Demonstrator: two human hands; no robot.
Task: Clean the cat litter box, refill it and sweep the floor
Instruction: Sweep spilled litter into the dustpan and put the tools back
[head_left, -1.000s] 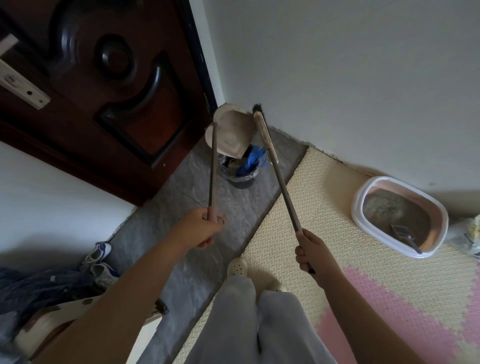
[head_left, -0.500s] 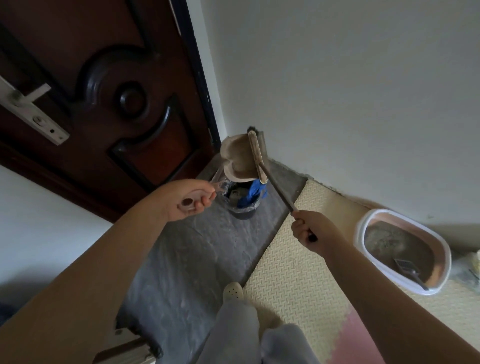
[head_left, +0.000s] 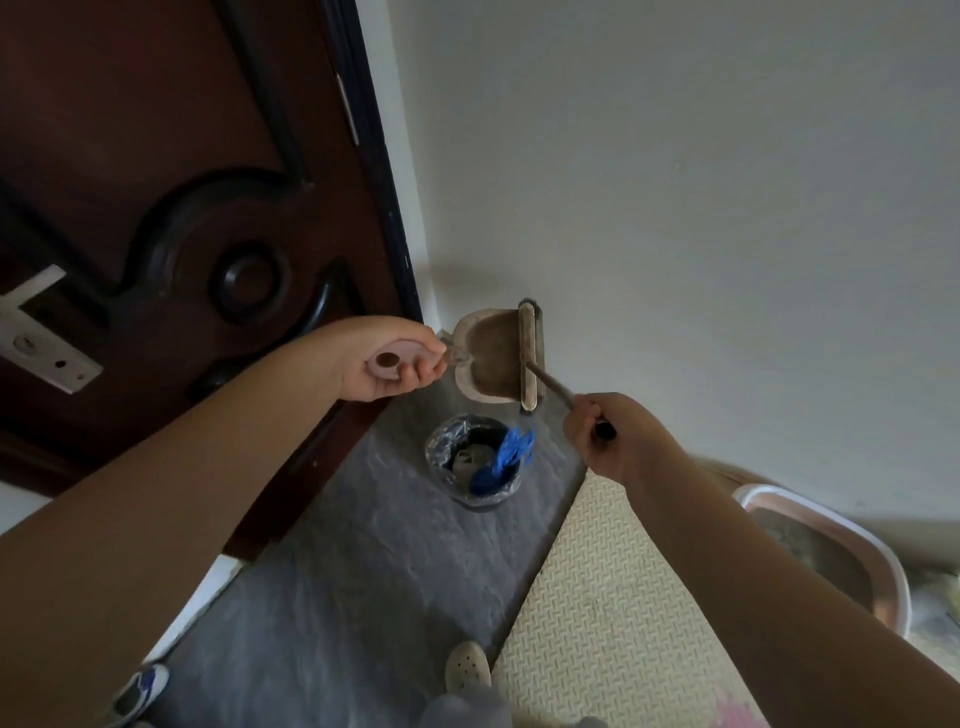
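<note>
Dustpan (head_left: 488, 364) in left hand (head_left: 384, 358), broom (head_left: 529, 358) in right hand (head_left: 608, 436)

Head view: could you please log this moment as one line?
left hand grips dustpan handle | right hand grips broom | broom against dustpan, near bin

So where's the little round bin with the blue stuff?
Head view, centre: the small round plastic-lined bin stands on the grey stone floor, just below the brown dustpan, near the dark wooden door.

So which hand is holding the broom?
The right hand grips the broom by its stick; the left hand holds the dustpan by its pink handle.
</note>
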